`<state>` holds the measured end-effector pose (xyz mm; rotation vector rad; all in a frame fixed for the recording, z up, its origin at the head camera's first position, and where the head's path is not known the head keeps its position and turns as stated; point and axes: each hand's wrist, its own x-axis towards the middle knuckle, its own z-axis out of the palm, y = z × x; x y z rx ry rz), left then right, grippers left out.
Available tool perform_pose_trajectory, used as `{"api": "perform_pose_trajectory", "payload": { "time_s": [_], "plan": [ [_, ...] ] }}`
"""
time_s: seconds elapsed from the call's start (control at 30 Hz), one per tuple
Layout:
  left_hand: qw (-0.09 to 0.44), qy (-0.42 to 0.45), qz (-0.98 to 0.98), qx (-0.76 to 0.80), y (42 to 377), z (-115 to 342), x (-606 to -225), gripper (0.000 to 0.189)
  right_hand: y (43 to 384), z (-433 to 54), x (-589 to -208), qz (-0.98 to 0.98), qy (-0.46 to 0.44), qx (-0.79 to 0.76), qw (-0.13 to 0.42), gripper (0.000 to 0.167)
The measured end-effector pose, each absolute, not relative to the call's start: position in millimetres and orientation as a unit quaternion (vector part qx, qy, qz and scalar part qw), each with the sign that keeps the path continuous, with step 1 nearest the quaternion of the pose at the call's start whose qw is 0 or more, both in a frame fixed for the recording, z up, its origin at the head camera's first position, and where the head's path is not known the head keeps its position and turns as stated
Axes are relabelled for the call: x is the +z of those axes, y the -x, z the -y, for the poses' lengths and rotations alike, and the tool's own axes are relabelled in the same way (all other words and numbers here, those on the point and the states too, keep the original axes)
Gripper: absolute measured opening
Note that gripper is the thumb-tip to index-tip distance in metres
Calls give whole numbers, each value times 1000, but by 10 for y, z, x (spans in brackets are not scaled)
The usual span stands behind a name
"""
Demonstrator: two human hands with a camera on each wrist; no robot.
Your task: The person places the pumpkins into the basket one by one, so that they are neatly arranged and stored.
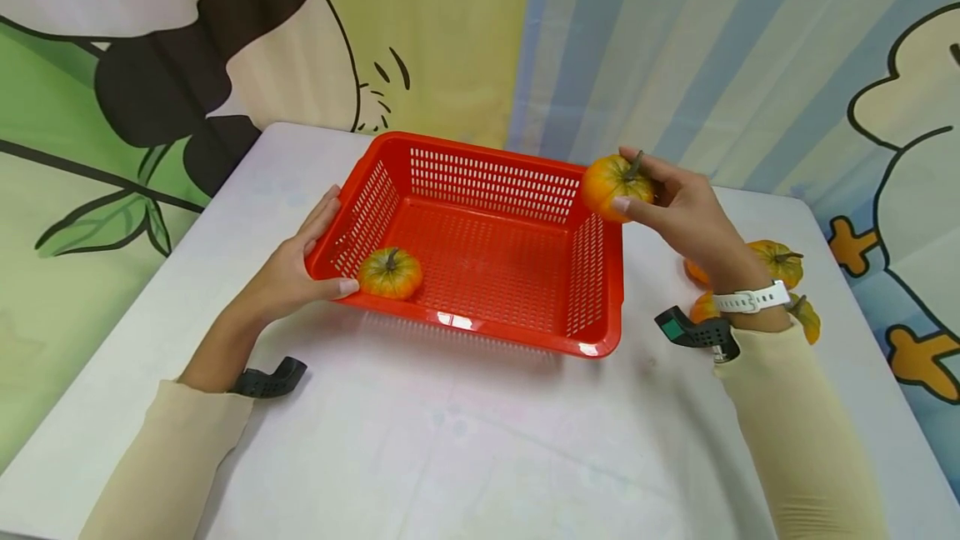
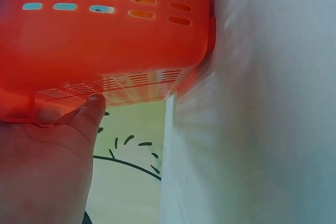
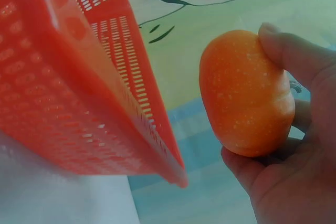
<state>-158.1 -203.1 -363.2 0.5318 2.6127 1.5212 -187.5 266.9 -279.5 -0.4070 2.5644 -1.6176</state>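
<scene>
My left hand (image 1: 294, 269) grips the left end of a red plastic basket (image 1: 487, 273), its thumb over the rim at the near corner and its fingers along the outer side. Inside that corner sits a small orange-and-green pumpkin (image 1: 390, 275). My right hand (image 1: 693, 215) holds another small pumpkin (image 1: 603, 188) between thumb and fingers, at the basket's far right corner, stem up. From the right wrist view, the held pumpkin's smooth orange underside (image 3: 244, 93) faces the camera, beside the basket wall (image 3: 79, 93).
Several more small pumpkins (image 1: 776, 259) lie on the white table (image 1: 465, 440) at the right, partly hidden behind my right wrist. A cartoon-printed cloth (image 1: 450, 40) hangs behind the table. Each wrist carries a black strap mount (image 1: 270, 379).
</scene>
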Motion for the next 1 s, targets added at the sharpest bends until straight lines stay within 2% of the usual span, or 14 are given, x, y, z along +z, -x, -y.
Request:
{"api": "perform_pose_trajectory", "payload": {
  "time_s": [1.0],
  "plan": [
    [40,-153,-849,504,1570,2013,-3632,105,1993,-1939,-2540,-764,302,-560,105,61]
  ]
}}
